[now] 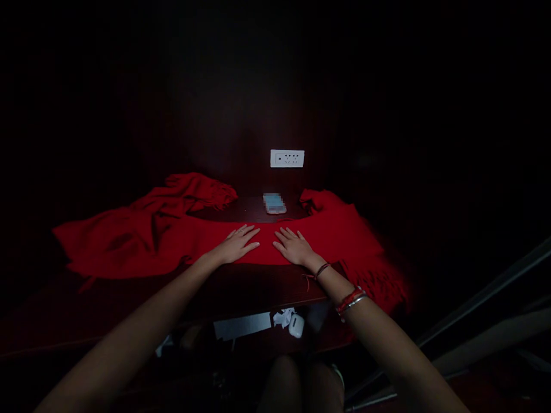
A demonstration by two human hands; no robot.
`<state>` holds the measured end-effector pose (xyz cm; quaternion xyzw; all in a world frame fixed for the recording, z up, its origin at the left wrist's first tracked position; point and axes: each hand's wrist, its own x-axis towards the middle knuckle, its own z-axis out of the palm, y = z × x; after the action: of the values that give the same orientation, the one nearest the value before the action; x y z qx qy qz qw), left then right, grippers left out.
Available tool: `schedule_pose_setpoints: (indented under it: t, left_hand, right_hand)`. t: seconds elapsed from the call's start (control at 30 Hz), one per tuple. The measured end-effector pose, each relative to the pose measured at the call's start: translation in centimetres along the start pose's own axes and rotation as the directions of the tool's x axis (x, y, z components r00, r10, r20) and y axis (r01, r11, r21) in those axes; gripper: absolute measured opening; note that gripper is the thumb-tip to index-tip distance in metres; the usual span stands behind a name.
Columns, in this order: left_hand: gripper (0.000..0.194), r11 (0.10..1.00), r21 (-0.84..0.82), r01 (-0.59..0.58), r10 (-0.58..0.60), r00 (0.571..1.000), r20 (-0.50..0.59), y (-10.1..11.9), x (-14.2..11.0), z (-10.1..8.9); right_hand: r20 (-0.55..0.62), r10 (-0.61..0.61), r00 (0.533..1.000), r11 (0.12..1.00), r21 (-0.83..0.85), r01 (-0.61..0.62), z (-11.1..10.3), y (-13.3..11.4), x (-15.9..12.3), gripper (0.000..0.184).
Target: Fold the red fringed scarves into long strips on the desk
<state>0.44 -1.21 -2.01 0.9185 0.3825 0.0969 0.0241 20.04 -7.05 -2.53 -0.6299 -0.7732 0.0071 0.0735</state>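
Note:
A red scarf [344, 229] with fringed ends stretches across a dark wooden desk [258, 281]. Its middle strip lies flat, while the left part is bunched in folds and the right part bends back with fringe hanging toward the front. My left hand [236, 244] rests palm down on the middle strip, fingers spread, a ring on one finger. Just right of it, my right hand [295, 246] also lies flat on the scarf with its fingers apart. Bracelets circle my right wrist and forearm. Neither hand grips the cloth.
Behind the scarf lies a phone [274, 203], its screen blurred out. A white power socket [287, 158] is on the dark back wall. Below the desktop, a shelf holds a white earbud case [296, 325], crumpled paper [283, 316] and a pale flat object [243, 326]. The surroundings are very dark.

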Motion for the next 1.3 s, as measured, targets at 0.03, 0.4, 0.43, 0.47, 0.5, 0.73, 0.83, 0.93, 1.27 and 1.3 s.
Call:
schedule_pose_setpoints:
  t: [0.03, 0.4, 0.43, 0.47, 0.5, 0.73, 0.83, 0.93, 1.27, 1.3]
  left_hand:
    - [0.053, 1.000, 0.014, -0.028, 0.028, 0.998, -0.052, -0.4, -0.8, -0.4]
    - [0.046, 0.991, 0.075, -0.115, 0.110, 0.992, 0.063, -1.4, -6.6, -3.9]
    - [0.050, 0.993, 0.038, -0.116, 0.113, 0.991, 0.072, -1.4, -6.6, -4.1]
    - [0.054, 0.992, -0.003, -0.125, 0.125, 0.989, 0.081, -1.6, -6.5, -4.2]
    - [0.056, 0.989, -0.042, -0.139, 0.142, 0.986, 0.089, -1.7, -6.5, -4.3]
    - [0.063, 0.968, -0.108, -0.227, 0.231, 0.973, 0.026, -3.3, -6.6, -4.2]
    - [0.063, 0.961, -0.134, -0.240, 0.236, 0.971, -0.048, -3.8, -6.0, -3.6]
    - [0.060, 0.953, -0.200, -0.228, 0.207, 0.971, -0.122, -4.1, -5.4, -2.7]
    - [0.020, 0.961, -0.119, -0.251, 0.223, 0.952, -0.210, -4.1, -4.6, -1.8]
    - [0.019, 0.964, -0.085, -0.254, 0.231, 0.949, -0.215, -4.1, -4.6, -1.9]
  right_hand:
    - [-0.004, 0.003, 1.000, 1.000, -0.005, -0.003, 0.0, 0.2, 0.0, 0.057]
    - [-0.289, -0.279, 0.916, 0.945, 0.085, 0.315, -1.2, -0.1, -1.0, 0.041]
    - [-0.297, -0.350, 0.888, 0.917, 0.087, 0.390, -1.5, -0.3, -1.2, 0.039]
    - [-0.293, -0.414, 0.862, 0.887, 0.085, 0.454, -1.7, -0.7, -1.4, 0.038]
    - [-0.281, -0.465, 0.840, 0.861, 0.078, 0.503, -1.8, -1.0, -1.6, 0.037]
    - [-0.204, -0.554, 0.807, 0.826, -0.010, 0.564, -1.5, -2.0, -1.8, 0.030]
    - [-0.245, -0.527, 0.814, 0.840, -0.007, 0.542, -1.4, -1.9, -1.8, 0.036]
    - [-0.276, -0.512, 0.813, 0.845, 0.009, 0.535, -1.6, -1.9, -2.0, 0.040]
    - [-0.368, -0.410, 0.834, 0.882, 0.070, 0.465, -1.0, -1.0, -1.1, 0.017]
    - [-0.379, -0.399, 0.835, 0.882, 0.091, 0.462, -0.9, -0.9, -1.0, 0.017]
